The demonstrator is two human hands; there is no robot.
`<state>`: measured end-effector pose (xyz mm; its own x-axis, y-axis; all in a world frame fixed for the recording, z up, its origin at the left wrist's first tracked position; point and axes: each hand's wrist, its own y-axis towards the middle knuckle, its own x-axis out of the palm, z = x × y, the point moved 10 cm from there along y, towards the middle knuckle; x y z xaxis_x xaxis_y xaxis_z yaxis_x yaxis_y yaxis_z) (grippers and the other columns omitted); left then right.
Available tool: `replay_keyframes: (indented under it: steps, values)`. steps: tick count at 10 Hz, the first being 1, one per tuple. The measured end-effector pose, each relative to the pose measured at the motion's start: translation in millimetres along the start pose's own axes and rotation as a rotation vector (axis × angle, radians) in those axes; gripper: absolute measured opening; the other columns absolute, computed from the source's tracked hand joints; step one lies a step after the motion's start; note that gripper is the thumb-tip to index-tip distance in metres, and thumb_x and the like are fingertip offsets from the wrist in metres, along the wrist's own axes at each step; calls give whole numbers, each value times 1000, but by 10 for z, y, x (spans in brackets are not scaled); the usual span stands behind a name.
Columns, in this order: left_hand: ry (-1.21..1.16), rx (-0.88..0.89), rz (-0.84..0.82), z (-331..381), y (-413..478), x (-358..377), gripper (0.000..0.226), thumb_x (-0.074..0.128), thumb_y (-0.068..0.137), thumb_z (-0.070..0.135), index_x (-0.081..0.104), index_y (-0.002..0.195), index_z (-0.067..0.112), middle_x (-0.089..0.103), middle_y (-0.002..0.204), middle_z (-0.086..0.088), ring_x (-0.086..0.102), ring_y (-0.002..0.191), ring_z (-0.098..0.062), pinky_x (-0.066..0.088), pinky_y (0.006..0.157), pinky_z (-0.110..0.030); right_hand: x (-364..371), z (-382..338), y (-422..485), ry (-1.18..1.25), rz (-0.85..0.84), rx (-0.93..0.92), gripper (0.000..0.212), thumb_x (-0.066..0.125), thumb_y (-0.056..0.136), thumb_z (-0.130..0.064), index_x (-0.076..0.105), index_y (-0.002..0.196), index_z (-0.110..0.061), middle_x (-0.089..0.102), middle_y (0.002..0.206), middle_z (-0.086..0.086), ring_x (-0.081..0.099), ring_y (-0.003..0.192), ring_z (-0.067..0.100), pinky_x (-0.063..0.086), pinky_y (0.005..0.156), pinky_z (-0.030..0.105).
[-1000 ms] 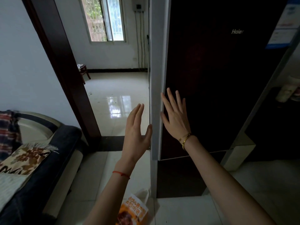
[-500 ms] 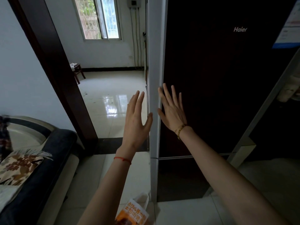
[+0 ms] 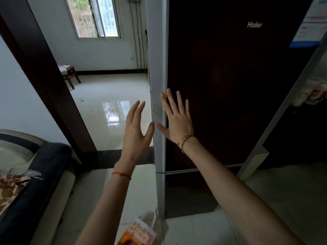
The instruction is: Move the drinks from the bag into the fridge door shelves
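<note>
A tall dark fridge (image 3: 230, 96) with a silver left edge stands right in front of me, its upper door shut. My right hand (image 3: 177, 119) lies flat with spread fingers against the door near that silver edge. My left hand (image 3: 137, 126) is raised just left of the edge, fingers straight, thumb close to the side of the fridge. An orange and white bag (image 3: 139, 230) stands on the floor at the fridge's foot, between my forearms. Its contents are hidden.
A dark wooden door frame (image 3: 53, 96) and an open doorway onto a shiny tiled room lie to the left. A dark sofa with a patterned cushion (image 3: 26, 183) sits at the lower left. A small stool (image 3: 69, 75) stands in the far room.
My view has shifted slightly upward and closer. Both hands have stayed raised and open by the fridge's left edge, the right one flat on the door.
</note>
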<state>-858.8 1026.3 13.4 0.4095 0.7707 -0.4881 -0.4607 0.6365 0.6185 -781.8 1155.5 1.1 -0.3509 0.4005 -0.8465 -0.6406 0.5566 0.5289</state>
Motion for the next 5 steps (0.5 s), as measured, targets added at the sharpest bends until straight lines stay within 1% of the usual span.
replay_keyframes:
  steps: [1,2,3,4,5]
  values:
    - [-6,-16,7,21,-64,-78,63,60,95,21,34,152,16,29,161,-2,23,150,-16,24,121,-29,-20,-10,-2,17,-21,6,97,49,83,-64,-4,154,-23,-9,162,1,-7,150,30,8,120,53]
    - [17,-27,0,64,-147,-159,63,60,95,22,33,152,17,28,162,-2,24,150,-16,22,119,-25,-46,-24,-14,38,-57,-9,97,48,84,-64,-5,154,-23,-11,162,1,-9,149,30,5,120,53]
    - [33,-40,-11,99,-235,-234,63,60,95,23,32,153,18,29,161,-1,25,150,-16,21,117,-23,-104,-27,-17,113,-119,-24,95,49,86,-60,-8,153,-25,-16,161,-2,-13,149,28,0,121,53]
    - [29,-15,5,134,-319,-321,63,60,95,24,33,152,18,32,160,-1,27,149,-15,24,118,-26,-228,-24,-15,251,-117,-49,86,49,91,-50,-3,154,-23,-12,162,-3,-11,149,25,-3,121,49]
    - [3,-12,-7,206,-391,-387,62,60,95,22,35,152,16,35,158,-1,29,148,-15,27,120,-32,-417,70,-89,461,-87,7,73,48,96,-38,6,154,-21,5,163,0,0,150,24,-2,122,44]
